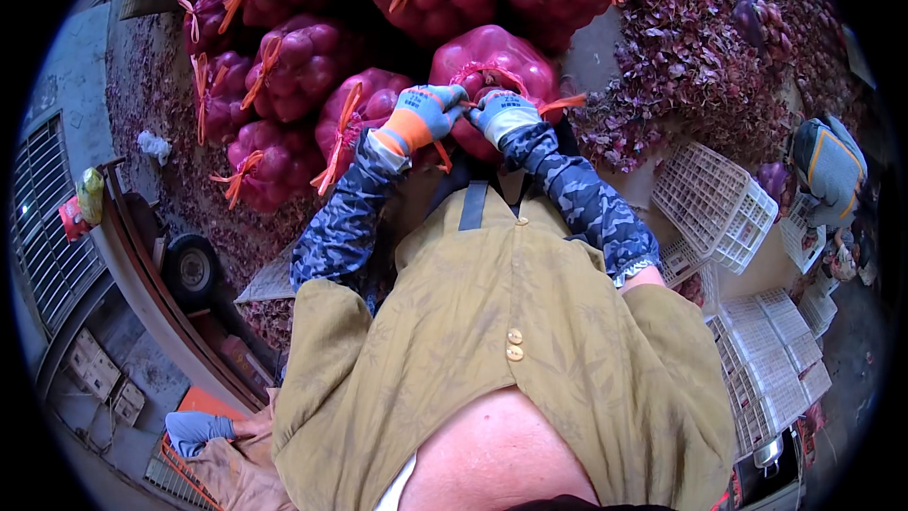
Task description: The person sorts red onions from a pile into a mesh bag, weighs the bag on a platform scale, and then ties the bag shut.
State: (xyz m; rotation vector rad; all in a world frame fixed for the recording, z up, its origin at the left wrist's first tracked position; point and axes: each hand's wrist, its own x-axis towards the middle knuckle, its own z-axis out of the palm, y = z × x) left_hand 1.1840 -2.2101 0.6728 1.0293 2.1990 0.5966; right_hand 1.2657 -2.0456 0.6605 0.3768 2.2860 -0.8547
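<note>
A full red mesh bag of onions (497, 49) stands right in front of me, its gathered mouth facing my body. Both my hands meet at that mouth in work gloves, below camouflage sleeves. My left hand (422, 116), in a blue and orange glove, is closed with its fingertips pinched on an orange tie (443, 157). My right hand (504, 115), in a blue and white glove, is closed on the same tie, close beside the left fingertips. One tie end sticks out past the right hand. The exact grip of the fingertips is partly hidden.
Several tied onion bags (293, 66) crowd the far side and left. Loose onion skins (690, 57) cover the floor at right. White plastic crates (714, 199) stand to the right, near another person (830, 170). At left is a wheel (191, 270) beneath a long metal edge.
</note>
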